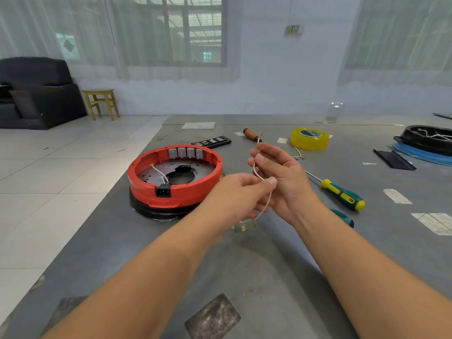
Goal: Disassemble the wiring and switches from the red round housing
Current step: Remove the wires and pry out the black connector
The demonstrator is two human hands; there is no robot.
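The red round housing (175, 178) sits on the grey table left of centre, with several grey switches (186, 152) along its far inner wall, a black power socket (163, 191) at its near side and one white wire (160, 174) inside. To its right, above the table, both hands hold a thin white wire (269, 200) with brass terminals at its ends. My left hand (241, 192) pinches it near the middle. My right hand (276, 172) grips its upper part between fingers and thumb.
A green-and-yellow screwdriver (342, 194) lies right of my hands, a teal handle (343, 217) nearer. Farther back are a yellow tape roll (310, 138), a brown-handled tool (252, 135), a black bit case (211, 142) and loose wires (299, 154). A black and blue part (425, 145) lies far right.
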